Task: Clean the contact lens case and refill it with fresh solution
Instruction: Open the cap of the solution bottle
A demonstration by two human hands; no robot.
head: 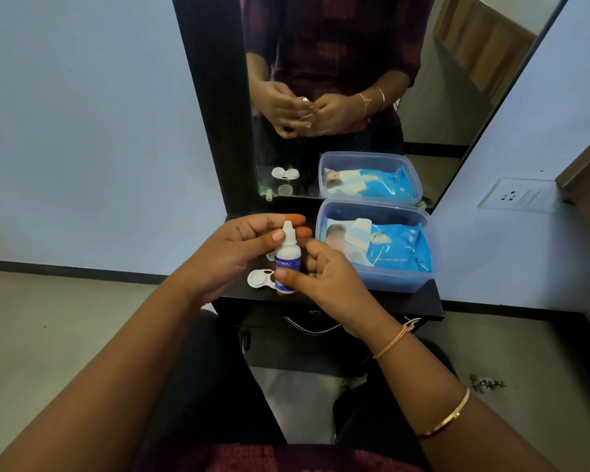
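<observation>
bottle held in both hands over a narrow tabletop

the solution bottle (288, 258) is standing upright in the air, just above the front left part of the black tabletop (416, 306). the right hand (324, 277) is gripping its lower body, thumb lying across the label. the left hand (239, 253) is pinching the white top, thumb at the neck and fingers reaching behind the tip. i cannot tell whether a cap is sitting on the tip.

the contact lens case (258, 279) is lying on the tabletop near its left edge, partly hidden behind the bottle and the right thumb. one round white part is showing.

a blue plastic box (399, 284) is filling most of the right half of the tabletop, its wall reaching close to the front and right edges. a wipes pack (395, 247) is lying inside it. the mirror (338, 63) is rising straight from the back edge, closing that side. only a narrow strip of tabletop is showing between the case and the box.
</observation>
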